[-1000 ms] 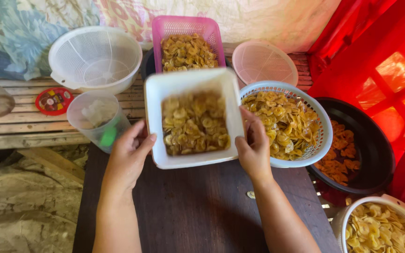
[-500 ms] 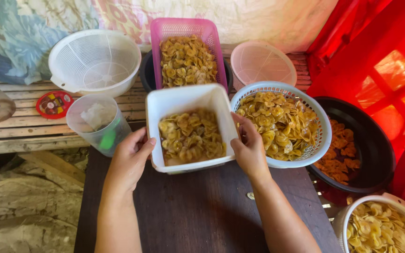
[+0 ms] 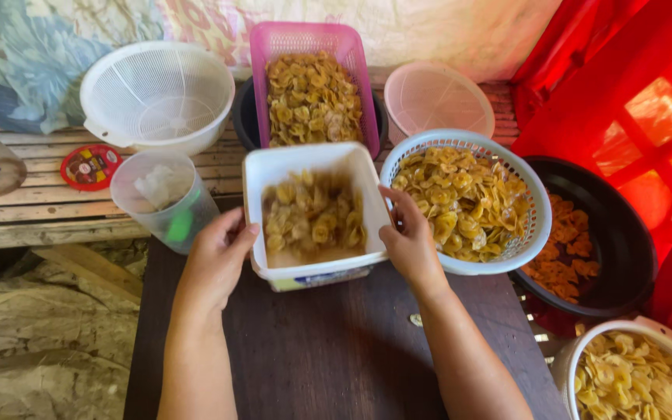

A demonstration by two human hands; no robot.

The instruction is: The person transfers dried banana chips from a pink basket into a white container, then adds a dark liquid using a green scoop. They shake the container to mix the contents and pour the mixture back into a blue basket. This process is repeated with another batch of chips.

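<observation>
Dark table (image 3: 336, 358) — white tub (image 3: 313, 214), long axis away, between both hands.

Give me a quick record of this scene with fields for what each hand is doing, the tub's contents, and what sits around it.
left hand: left hand grips the white tub on its left side
right hand: right hand grips its right side
tub contents: yellow chips, blurred
behind tub: pink basket of chips
right of tub: round basket of chips, touching the right hand
left of tub: clear plastic cup, white colander

Four containers of chips: white tub (image 3: 313, 214), pink basket (image 3: 309, 85), blue basket (image 3: 468, 202), white bowl (image 3: 635, 377).
</observation>
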